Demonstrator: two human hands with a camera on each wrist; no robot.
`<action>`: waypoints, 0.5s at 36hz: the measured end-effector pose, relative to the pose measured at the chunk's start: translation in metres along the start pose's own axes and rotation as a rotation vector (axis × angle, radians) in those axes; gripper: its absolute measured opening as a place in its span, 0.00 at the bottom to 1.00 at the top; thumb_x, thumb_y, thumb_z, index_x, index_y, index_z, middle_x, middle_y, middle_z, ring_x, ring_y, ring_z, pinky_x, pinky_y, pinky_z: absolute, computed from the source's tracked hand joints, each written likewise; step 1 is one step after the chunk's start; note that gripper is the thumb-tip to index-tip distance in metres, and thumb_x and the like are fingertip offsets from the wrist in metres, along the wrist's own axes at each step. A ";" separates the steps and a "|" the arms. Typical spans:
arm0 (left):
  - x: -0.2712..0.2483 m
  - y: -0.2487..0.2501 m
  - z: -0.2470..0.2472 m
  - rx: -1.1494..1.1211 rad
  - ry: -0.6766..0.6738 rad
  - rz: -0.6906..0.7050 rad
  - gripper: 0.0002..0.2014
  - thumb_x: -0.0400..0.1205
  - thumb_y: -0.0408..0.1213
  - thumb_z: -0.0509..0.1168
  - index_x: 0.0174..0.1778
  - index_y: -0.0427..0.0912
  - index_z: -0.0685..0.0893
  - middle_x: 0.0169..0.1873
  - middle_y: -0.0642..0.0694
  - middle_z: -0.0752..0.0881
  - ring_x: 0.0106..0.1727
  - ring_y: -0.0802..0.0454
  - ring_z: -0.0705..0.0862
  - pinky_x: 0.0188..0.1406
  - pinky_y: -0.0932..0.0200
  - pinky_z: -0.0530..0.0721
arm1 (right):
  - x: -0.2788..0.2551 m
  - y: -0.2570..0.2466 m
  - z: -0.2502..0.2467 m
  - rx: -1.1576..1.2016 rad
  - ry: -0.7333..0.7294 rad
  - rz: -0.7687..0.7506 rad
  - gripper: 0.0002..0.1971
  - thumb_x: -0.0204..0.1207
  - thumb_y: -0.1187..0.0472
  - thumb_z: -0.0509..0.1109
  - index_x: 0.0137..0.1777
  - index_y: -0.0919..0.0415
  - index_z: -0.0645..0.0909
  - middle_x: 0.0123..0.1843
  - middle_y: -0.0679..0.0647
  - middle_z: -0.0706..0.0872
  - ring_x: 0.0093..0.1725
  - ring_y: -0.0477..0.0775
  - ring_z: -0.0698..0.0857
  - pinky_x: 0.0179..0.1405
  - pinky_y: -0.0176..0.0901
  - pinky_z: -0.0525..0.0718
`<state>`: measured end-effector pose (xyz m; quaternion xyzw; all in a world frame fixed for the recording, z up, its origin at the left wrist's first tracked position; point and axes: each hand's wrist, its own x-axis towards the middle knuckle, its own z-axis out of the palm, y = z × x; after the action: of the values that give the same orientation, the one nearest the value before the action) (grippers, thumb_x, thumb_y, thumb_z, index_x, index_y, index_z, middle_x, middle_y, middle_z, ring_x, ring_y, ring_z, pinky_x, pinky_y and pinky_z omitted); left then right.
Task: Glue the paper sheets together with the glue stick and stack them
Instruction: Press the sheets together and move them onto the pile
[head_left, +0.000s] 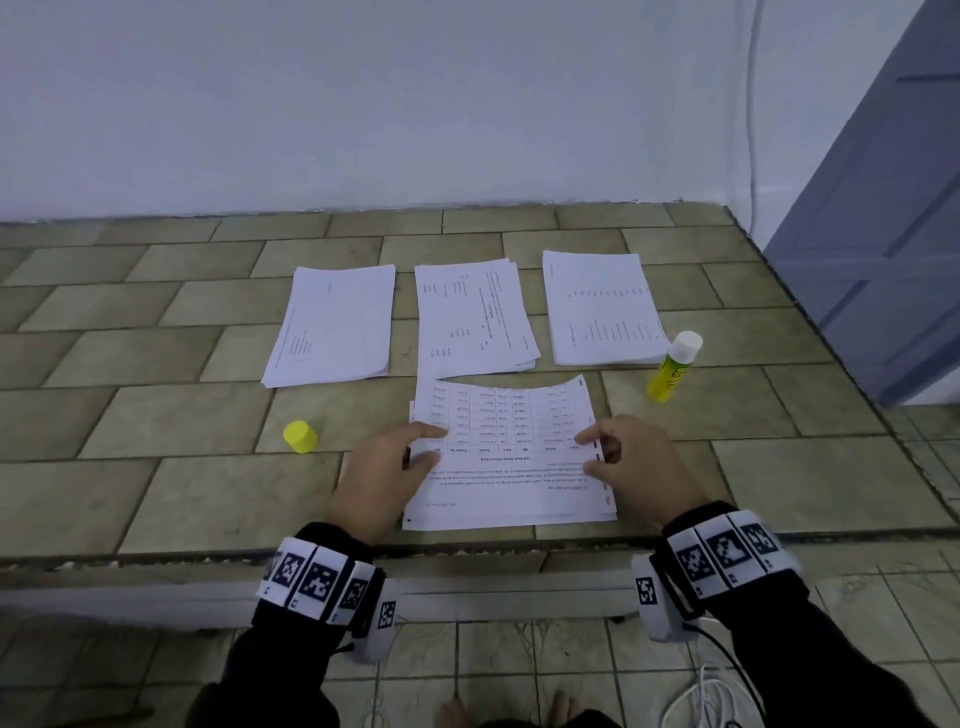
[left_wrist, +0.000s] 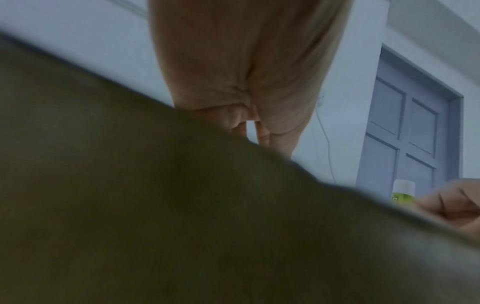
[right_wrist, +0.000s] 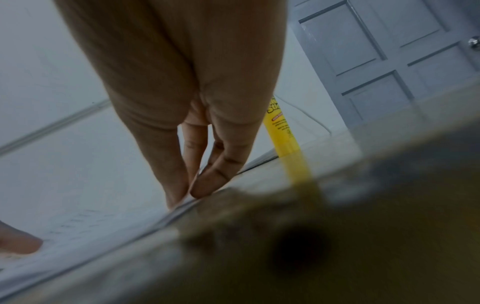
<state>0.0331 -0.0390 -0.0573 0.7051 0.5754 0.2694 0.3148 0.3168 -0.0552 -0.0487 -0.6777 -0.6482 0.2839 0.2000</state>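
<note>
A near stack of printed sheets (head_left: 511, 467) lies at the table's front edge. Its top sheet curls up along the far edge. My left hand (head_left: 428, 444) rests on the sheet's left side with finger and thumb laid flat on it; the table edge hides its fingertips in the left wrist view. My right hand (head_left: 589, 453) pinches the sheet's right edge, its fingertips (right_wrist: 200, 192) meeting at that edge. The uncapped yellow glue stick (head_left: 672, 366) stands upright to the right, beyond my right hand. Its yellow cap (head_left: 300, 436) lies to the left of my left hand.
Three more paper stacks lie in a row farther back: left (head_left: 332, 325), middle (head_left: 475, 317) and right (head_left: 602, 309). The tiled table (head_left: 156, 415) ends at a wall behind. A grey door (head_left: 883, 234) stands to the right.
</note>
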 end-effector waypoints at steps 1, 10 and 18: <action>0.000 -0.001 0.000 0.004 0.003 0.005 0.12 0.83 0.32 0.69 0.61 0.46 0.88 0.44 0.54 0.88 0.35 0.68 0.81 0.37 0.78 0.75 | -0.001 0.000 0.000 0.002 0.002 -0.004 0.13 0.72 0.67 0.76 0.56 0.56 0.85 0.52 0.52 0.82 0.47 0.50 0.83 0.51 0.38 0.83; 0.000 -0.011 -0.001 0.015 -0.007 -0.042 0.12 0.80 0.34 0.73 0.58 0.50 0.88 0.46 0.57 0.84 0.43 0.55 0.84 0.45 0.67 0.83 | -0.001 0.007 0.001 0.084 -0.011 -0.004 0.15 0.69 0.67 0.79 0.54 0.54 0.85 0.49 0.49 0.81 0.45 0.44 0.82 0.41 0.24 0.76; -0.001 -0.012 -0.002 0.084 0.008 -0.036 0.13 0.78 0.36 0.76 0.58 0.50 0.88 0.49 0.51 0.84 0.43 0.56 0.82 0.40 0.76 0.75 | 0.000 0.011 0.001 0.124 -0.030 -0.005 0.16 0.68 0.67 0.80 0.54 0.54 0.85 0.48 0.46 0.80 0.45 0.42 0.82 0.40 0.24 0.77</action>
<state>0.0239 -0.0381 -0.0646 0.7062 0.6000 0.2421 0.2875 0.3245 -0.0558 -0.0560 -0.6581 -0.6339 0.3333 0.2324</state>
